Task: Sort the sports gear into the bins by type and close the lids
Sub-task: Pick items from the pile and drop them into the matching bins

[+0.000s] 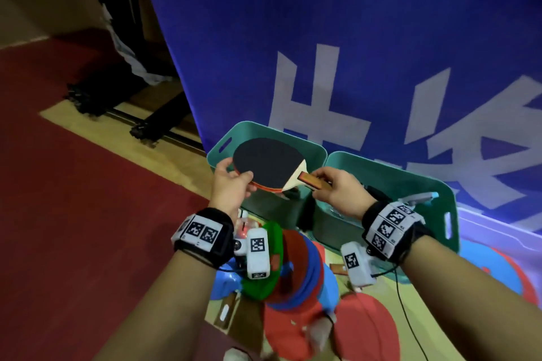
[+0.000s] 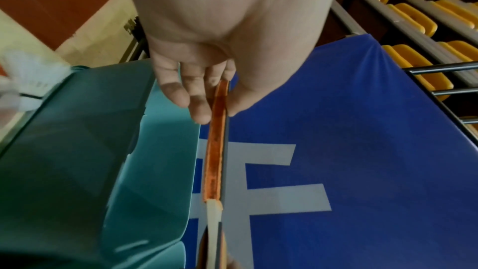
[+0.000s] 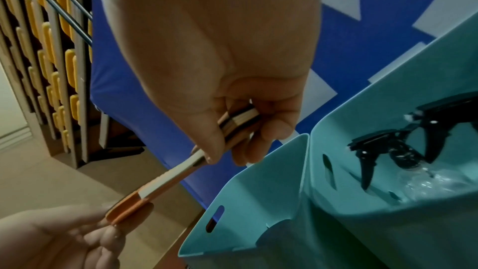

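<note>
Fingers of both hands pinch one paddle [image 1: 268,165] over left bin [image 1: 318,152]: left hand [image 1: 231,184] at blade, right hand [image 1: 340,190] at handle. Right bin [image 1: 448,199] holds dark gear. More paddles [image 1: 296,267] on floor; lids unseen, sorting seems early.

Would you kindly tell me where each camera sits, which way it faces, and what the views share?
Head: worn on the head, looking down and forward; both forearms, left hand and right hand hold a table tennis paddle above the left teal bin.
Left wrist: looks along the left palm down the paddle's edge toward the blue banner.
Right wrist: looks along the right hand gripping the paddle handle; the right teal bin beside it.
Shared: all three show the paddle, a teal bin and the banner.
</note>
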Action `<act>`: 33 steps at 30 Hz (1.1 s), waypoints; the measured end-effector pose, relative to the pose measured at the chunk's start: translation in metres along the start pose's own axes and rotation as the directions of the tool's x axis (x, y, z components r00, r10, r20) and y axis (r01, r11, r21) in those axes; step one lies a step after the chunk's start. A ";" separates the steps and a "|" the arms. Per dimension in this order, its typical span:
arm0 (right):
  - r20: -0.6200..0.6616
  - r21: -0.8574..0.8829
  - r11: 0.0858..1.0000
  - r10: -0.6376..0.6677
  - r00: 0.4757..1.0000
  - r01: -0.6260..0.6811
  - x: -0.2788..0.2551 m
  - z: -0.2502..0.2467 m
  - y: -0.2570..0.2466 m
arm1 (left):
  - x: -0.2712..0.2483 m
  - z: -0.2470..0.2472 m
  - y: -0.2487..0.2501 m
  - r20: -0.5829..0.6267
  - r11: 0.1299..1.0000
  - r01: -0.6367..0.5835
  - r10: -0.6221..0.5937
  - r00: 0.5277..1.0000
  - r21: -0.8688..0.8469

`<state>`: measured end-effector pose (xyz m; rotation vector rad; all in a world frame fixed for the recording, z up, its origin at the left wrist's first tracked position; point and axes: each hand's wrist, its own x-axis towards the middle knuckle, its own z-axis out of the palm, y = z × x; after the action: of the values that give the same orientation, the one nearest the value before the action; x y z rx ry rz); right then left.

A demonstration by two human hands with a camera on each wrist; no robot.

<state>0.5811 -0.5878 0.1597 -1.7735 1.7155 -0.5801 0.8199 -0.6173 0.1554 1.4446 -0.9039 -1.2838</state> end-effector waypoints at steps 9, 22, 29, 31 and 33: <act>0.017 -0.130 0.982 0.140 0.990 -0.137 0.084 0.037 -0.036 | 0.102 -0.035 0.002 0.087 0.993 0.047 -0.057 0.995 0.109; 0.101 -0.208 0.935 0.314 0.944 -0.289 0.150 0.056 -0.033 | 0.183 -0.030 -0.004 0.251 0.641 -0.190 -0.004 0.968 0.743; 0.238 -0.323 0.896 0.389 0.890 -0.306 0.177 0.076 -0.025 | 0.205 -0.022 -0.024 0.397 0.304 -0.313 -0.268 0.878 0.899; 0.260 -0.366 0.881 0.405 0.876 -0.299 0.183 0.081 -0.023 | 0.207 -0.018 -0.027 0.402 0.238 -0.338 -0.318 0.859 0.911; 0.279 -0.401 0.871 0.412 0.867 -0.285 0.186 0.085 -0.022 | 0.207 -0.015 -0.028 0.407 0.181 -0.366 -0.363 0.838 0.913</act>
<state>0.6676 -0.7630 0.0950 -1.5954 1.8906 0.2150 0.8681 -0.8040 0.0728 2.0114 -2.5573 -1.0606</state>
